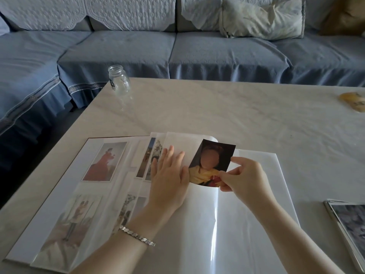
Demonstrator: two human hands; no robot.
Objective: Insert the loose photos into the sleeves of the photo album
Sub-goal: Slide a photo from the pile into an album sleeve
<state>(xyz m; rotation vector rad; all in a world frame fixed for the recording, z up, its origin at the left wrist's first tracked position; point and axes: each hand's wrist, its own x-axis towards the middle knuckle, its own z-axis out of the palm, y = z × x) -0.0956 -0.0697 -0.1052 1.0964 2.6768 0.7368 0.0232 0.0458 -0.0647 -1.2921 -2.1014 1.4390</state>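
your left hand (169,180) lies flat on the open photo album (246,224). its fingers (167,155) are straight and only a little apart, and they press on the white page near the middle fold. they hold nothing. on the left wrist you wear a silver bracelet (136,235).

your right hand (243,178) holds one loose photo (212,161). the thumb and the curled fingers (227,176) are clamped on its lower right corner. the photo is tilted, with its top leaning to the right, and it is over the upper part of the right page, just beside your left hand. its lower left edge touches the page near your left thumb. i cannot tell if this edge is already inside the clear sleeve or only on top of it.

the album lies open on the pale counter (217,107), near its front edge. the left page (59,194) already has photos in its sleeves, one of them with a figure in red (104,161). some pages between are fanned out under your left hand. the right page is white and shiny.

a small stack of other photos (347,222) lies on the counter at the right edge of the view, well apart from the album. a clear glass jar (119,80) stands upright at the far left corner of the counter. behind the counter is a blue sofa (217,52) with a pale pillow (262,18).
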